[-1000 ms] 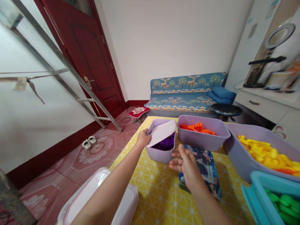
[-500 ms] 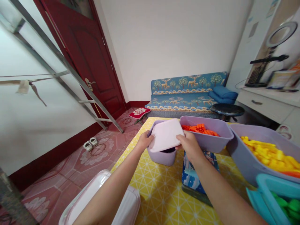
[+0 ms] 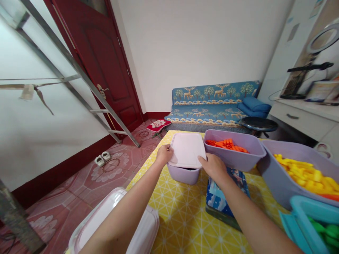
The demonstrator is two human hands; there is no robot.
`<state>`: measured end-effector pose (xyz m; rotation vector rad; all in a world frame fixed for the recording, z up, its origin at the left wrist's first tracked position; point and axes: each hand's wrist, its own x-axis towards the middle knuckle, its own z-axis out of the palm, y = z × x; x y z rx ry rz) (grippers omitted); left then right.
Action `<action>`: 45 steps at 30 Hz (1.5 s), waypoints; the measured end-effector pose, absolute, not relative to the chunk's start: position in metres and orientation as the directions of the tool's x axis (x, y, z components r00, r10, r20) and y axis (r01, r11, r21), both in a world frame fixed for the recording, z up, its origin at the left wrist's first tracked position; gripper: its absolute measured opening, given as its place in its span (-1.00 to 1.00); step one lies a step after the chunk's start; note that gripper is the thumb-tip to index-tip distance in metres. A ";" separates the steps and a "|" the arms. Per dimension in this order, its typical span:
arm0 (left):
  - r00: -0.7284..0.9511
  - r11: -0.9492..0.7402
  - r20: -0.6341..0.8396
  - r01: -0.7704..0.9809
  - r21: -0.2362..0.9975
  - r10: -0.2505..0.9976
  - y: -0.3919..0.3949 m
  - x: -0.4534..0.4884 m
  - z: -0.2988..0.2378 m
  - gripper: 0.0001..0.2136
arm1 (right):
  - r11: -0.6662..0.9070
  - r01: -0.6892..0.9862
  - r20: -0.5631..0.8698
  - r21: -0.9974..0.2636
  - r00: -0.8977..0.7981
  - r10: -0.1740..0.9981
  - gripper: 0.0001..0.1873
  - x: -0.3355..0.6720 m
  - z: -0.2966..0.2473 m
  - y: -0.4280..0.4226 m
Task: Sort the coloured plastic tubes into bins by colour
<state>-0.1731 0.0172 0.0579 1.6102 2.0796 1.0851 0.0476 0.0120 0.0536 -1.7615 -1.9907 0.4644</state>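
Observation:
A pale pink lid [image 3: 187, 150] lies over the top of a small purple storage box [image 3: 184, 174], with a dark gap showing under its near edge. My left hand [image 3: 164, 154] grips the lid's left edge between thumb and fingers. On the opposite side, my right hand [image 3: 214, 165] pinches the lid's right edge, thumb on top. The lid hides what the box holds. Under my right forearm lies a blue patterned tin box [image 3: 219, 201], partly covered by the arm.
Beside the box stands a purple bin [image 3: 238, 158] with orange pieces, then a larger purple bin [image 3: 272, 176] with yellow pieces. A turquoise bin [image 3: 299, 204] with green pieces is at lower right. White lidded containers [image 3: 144, 233] sit lower left. A yellow patterned cloth [image 3: 182, 218] covers the table.
The lid has turned from a tilted, skewed angle to lie nearly square over the box, covering its far rim. Both hands have kept hold of it.

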 end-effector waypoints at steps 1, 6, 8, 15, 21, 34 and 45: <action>-0.329 0.088 0.212 0.702 0.707 0.920 0.017 -0.174 0.059 -0.87 | 0.140 0.835 0.080 -0.533 -0.115 0.990 -0.60 0.047 0.052 0.010; -0.279 0.062 0.169 0.663 0.746 0.945 0.009 -0.182 0.065 -0.81 | 0.161 0.825 0.074 -0.542 -0.144 0.987 -0.64 0.038 0.053 0.000; -0.238 0.044 0.137 0.626 0.779 0.961 0.002 -0.185 0.068 -0.83 | 0.166 0.831 0.082 -0.530 -0.145 0.986 -0.65 0.037 0.055 -0.005; -0.185 0.064 0.021 0.439 0.896 0.982 -0.027 -0.196 0.067 -0.75 | 0.158 0.832 0.079 -0.531 -0.137 0.987 -0.71 0.042 0.058 -0.043; -0.254 0.151 -0.063 0.345 0.926 0.965 -0.029 -0.202 0.067 -0.47 | 0.161 0.872 0.110 -0.462 -0.124 0.986 -0.70 0.042 0.054 -0.054; -0.291 0.291 -0.208 0.279 0.915 0.934 -0.017 -0.198 0.069 -0.45 | 0.079 0.548 -0.026 -0.833 -0.182 0.983 -0.68 0.044 0.043 -0.033; -0.276 0.243 -0.121 0.466 0.851 0.953 0.003 -0.199 0.053 -0.45 | -0.001 0.351 -0.053 -0.936 -0.139 0.989 -0.29 0.042 0.035 -0.029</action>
